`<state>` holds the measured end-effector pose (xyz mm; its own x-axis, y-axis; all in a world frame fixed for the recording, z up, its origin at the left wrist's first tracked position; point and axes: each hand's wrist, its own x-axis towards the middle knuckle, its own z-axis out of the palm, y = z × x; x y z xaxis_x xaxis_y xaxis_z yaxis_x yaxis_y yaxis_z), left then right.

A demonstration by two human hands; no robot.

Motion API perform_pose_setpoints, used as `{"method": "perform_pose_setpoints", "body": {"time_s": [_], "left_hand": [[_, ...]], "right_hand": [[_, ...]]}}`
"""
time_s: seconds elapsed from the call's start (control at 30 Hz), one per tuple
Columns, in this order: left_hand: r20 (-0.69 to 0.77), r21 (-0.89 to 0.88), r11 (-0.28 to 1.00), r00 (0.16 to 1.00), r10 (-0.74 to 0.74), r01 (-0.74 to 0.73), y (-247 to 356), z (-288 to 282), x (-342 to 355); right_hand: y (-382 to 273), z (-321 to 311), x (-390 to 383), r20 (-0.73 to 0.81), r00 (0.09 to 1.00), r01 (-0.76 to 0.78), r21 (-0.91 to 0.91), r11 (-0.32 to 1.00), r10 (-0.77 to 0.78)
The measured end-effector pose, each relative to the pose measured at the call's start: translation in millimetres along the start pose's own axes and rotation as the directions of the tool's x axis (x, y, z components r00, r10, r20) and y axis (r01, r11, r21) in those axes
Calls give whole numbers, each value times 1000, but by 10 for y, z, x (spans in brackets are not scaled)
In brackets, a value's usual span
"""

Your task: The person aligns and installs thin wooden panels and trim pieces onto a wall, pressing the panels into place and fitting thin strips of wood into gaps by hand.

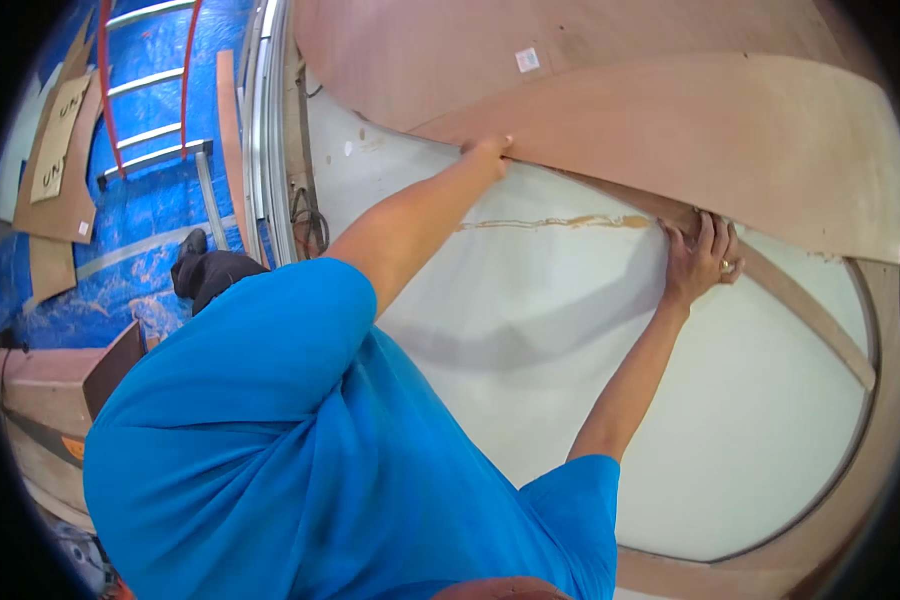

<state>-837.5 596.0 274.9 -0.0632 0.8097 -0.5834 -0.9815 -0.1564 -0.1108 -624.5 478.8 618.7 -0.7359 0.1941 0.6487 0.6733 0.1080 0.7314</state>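
A thin brown plywood sheet with a curved lower edge lies across the far side of a white surface. My left hand is at the sheet's near edge, its thumb over the top and its other fingers mostly hidden. A narrow curved wooden strip comes out from beneath the sheet and runs toward the right. My right hand grips this strip beside the sheet's edge, fingers bent over it and thumb on the near side. A ring shows on one finger.
Another plywood sheet lies behind, with a small white label. A curved wooden rim borders the white surface at right. On the left, a ladder and wood offcuts rest on blue sheeting, beside metal channels.
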Motion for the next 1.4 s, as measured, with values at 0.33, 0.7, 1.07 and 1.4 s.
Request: {"method": "perform_pose_setpoints", "body": {"time_s": [0.33, 0.7, 1.07, 1.4], "left_hand": [[252, -80, 996, 966, 67, -48, 164, -294, 76], [503, 73, 996, 865, 7, -50, 247, -567, 84], [468, 108, 990, 883, 30, -90, 448, -597, 352], [489, 152, 988, 865, -112, 42, 338, -611, 291]], "right_hand": [[-105, 160, 139, -79, 997, -2, 94, 996, 10], [67, -93, 115, 70, 993, -107, 259, 960, 92], [668, -332, 149, -139, 970, -164, 229, 960, 199], [878, -467, 18, -45, 986, -146, 236, 961, 160]]}}
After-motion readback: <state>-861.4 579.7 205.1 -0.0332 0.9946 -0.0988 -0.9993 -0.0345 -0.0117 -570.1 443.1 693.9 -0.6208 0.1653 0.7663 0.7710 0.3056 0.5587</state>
